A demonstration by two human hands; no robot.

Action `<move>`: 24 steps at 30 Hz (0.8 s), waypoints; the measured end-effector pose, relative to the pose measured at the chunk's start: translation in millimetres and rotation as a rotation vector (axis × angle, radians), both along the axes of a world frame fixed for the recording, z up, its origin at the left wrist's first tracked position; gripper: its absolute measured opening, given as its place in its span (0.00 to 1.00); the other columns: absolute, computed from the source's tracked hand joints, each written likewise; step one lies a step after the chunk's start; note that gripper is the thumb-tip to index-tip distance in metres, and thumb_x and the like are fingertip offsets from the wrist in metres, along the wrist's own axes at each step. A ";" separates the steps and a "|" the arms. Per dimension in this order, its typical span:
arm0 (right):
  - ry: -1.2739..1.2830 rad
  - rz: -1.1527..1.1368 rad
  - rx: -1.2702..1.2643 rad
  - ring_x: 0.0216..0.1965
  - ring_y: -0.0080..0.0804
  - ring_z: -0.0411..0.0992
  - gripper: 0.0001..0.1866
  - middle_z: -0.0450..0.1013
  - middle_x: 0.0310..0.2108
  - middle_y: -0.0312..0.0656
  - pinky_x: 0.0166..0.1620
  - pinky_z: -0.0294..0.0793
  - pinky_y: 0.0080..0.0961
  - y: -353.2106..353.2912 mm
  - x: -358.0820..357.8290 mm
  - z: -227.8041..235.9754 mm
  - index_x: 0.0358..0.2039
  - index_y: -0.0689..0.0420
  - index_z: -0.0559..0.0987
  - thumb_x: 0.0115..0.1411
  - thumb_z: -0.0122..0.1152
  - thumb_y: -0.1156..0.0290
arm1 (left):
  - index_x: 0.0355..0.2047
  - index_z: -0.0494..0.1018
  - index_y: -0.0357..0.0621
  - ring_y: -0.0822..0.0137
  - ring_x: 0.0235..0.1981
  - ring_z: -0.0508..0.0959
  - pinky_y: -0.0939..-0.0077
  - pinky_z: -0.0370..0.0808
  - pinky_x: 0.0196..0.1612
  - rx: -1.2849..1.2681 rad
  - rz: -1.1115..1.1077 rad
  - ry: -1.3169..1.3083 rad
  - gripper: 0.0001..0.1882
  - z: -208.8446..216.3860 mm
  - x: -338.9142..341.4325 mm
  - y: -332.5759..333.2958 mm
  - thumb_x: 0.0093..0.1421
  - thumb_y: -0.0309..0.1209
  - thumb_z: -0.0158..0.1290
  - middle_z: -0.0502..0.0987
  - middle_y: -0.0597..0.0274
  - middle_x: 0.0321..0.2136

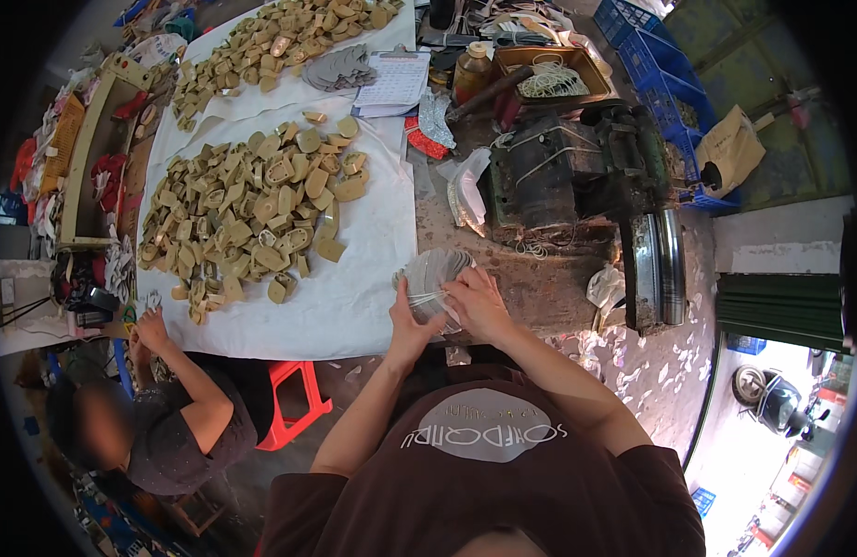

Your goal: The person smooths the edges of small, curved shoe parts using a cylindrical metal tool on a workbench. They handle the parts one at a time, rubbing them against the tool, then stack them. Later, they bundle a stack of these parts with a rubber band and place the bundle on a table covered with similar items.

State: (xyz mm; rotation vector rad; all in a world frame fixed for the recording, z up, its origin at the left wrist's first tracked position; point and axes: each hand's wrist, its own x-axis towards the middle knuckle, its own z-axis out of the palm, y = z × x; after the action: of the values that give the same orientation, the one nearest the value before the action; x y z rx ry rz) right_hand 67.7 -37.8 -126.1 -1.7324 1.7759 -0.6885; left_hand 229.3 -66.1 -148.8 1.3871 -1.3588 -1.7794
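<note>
At the table's near edge, both my hands are around a stack of thin grey cut pieces (436, 267), fanned at its top. My left hand (412, 331) grips the stack's lower left side, its thumb pointing up. My right hand (479, 304) closes on its right side, with fingertips at white strands of string or elastic band (430, 298) that run across the pieces. The undersides of the stack and some fingers are hidden. Left of the stack, a large heap of khaki heel-shaped pieces (252, 200) lies on a white sheet (354, 269).
A dark, greasy machine (549, 176) with metal rollers (670, 265) stands at the right. Behind are a bottle (472, 70), a clipboard (396, 82) and a box of white cords (554, 79). A co-worker (192, 418) sits at the left beside a red stool (294, 404).
</note>
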 end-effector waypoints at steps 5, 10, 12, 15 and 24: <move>0.049 0.082 0.115 0.43 0.37 0.61 0.09 0.64 0.33 0.39 0.46 0.57 0.35 -8.8 -11.3 0.7 0.33 0.53 0.75 0.49 0.58 0.74 | 0.63 0.34 0.35 0.42 0.55 0.55 0.54 0.52 0.60 -0.271 -0.088 -0.421 0.61 -14.2 -12.0 17.7 0.39 0.36 0.66 0.53 0.34 0.54; 0.110 0.210 0.165 0.42 0.37 0.60 0.07 0.64 0.33 0.37 0.46 0.56 0.35 -13.7 -23.1 -3.1 0.29 0.54 0.74 0.47 0.58 0.74 | 0.63 0.32 0.38 0.39 0.55 0.53 0.49 0.52 0.59 -0.216 -0.151 -0.505 0.63 -9.8 -20.4 18.1 0.39 0.38 0.67 0.50 0.32 0.55; 0.004 0.174 0.080 0.42 0.37 0.60 0.07 0.65 0.33 0.37 0.46 0.57 0.36 -5.6 -21.0 -6.3 0.29 0.54 0.74 0.46 0.57 0.75 | 0.63 0.32 0.39 0.39 0.55 0.53 0.49 0.53 0.58 -0.188 -0.129 -0.550 0.64 -6.6 -23.2 18.3 0.38 0.39 0.68 0.50 0.33 0.55; -0.081 0.139 0.001 0.43 0.38 0.60 0.08 0.67 0.32 0.38 0.47 0.57 0.37 1.8 -12.0 -5.5 0.29 0.55 0.74 0.45 0.55 0.76 | 0.63 0.33 0.42 0.40 0.55 0.54 0.49 0.54 0.58 -0.184 -0.055 -0.593 0.64 -6.3 -25.6 20.2 0.38 0.40 0.68 0.52 0.34 0.54; -0.289 0.057 0.372 0.39 0.41 0.66 0.06 0.71 0.29 0.41 0.45 0.59 0.38 8.7 -11.0 11.0 0.26 0.56 0.72 0.47 0.57 0.69 | 0.65 0.35 0.52 0.42 0.51 0.61 0.50 0.59 0.52 -0.255 -0.079 -0.465 0.64 5.7 -12.4 13.6 0.36 0.38 0.69 0.59 0.42 0.49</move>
State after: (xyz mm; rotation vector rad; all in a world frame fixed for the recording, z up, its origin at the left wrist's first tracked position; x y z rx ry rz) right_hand 56.7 -29.1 -115.2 -1.3549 1.5347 -0.5146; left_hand 216.9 -52.5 -143.1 1.6817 -1.8268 -1.3103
